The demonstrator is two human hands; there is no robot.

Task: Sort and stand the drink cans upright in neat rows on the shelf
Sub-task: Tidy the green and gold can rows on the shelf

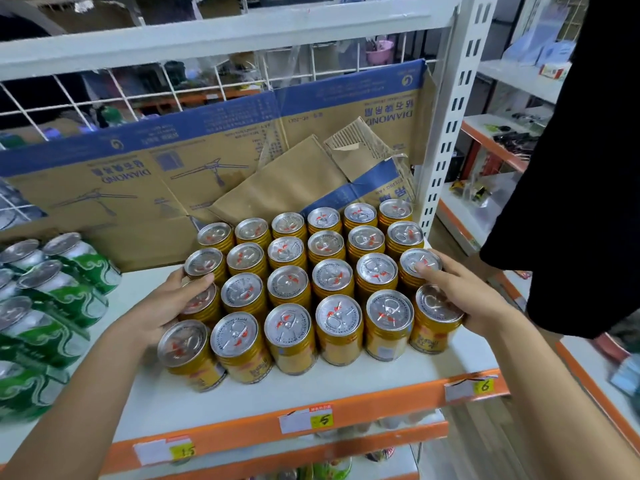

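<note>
Head view. At the centre, a block of gold cans (304,285): four rows of six, all upright, long axes vertical, silver pull-tab lids up toward the camera. Rows running 9 to 3 o'clock with a slight skew, the front-left corner drawn toward 7 o'clock. Set on the white shelf (346,379), toward its 3 o'clock end.

Bare shelf in a strip at 6 o'clock, between the front row and the orange edge (363,407) with its price tags. More bare shelf at 8 o'clock, between the block and the green cans (62,299), tilted at 9 o'clock. Tight at 12 o'clock: flattened cardboard (145,181) leaning just behind the back row. Tight at 2 o'clock as well, beside the slotted white post (457,116). At 3 o'clock, a person in black (571,185), near the shelf's end.

Left grip (162,306) at 8 o'clock, curled against the block's left flank, clasping the leftmost can of the second row from the front. Right grip (460,299) at 4 o'clock, wrapped round the right flank, one digit pressed on the lid of that same row's last can, palm against the front-right can.
</note>
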